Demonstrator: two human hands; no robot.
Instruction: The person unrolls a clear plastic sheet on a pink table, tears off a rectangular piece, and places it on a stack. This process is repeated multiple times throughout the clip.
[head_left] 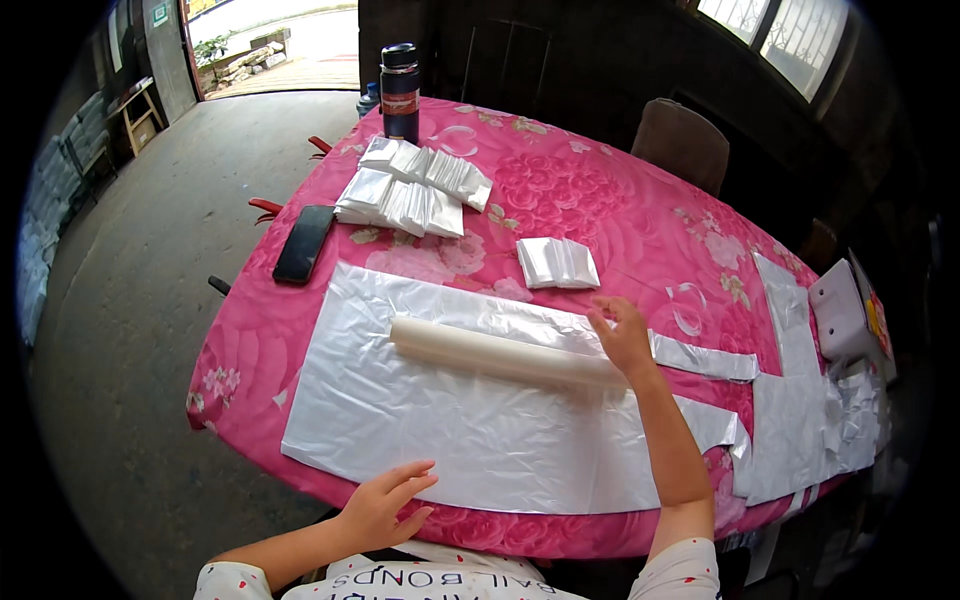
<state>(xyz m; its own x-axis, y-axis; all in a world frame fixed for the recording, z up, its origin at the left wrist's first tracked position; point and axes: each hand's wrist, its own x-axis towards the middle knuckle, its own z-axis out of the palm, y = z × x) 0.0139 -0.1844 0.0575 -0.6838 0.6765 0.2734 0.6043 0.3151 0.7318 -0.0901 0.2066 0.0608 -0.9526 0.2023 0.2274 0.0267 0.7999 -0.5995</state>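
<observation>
A white plastic bag (480,450) with handle strips at its right end lies spread out flat before me. Across its upper part rests a cream-coloured tube (480,350), its right end partly behind my right wrist. My right hand (622,335) is over the bag's far edge, fingers apart and slightly bent, with nothing seen in them. At the bag's near edge, my left hand (385,505) has its fingers spread and holds nothing. Beyond the right hand sits a small folded white bundle (557,263).
Several folded white bundles (410,190) are grouped at the far left, beside a black phone (304,244) and a dark flask (400,95). More flat white bags (785,430) and a white box (842,310) lie at the right. A pink flowered cloth (570,190) covers the table.
</observation>
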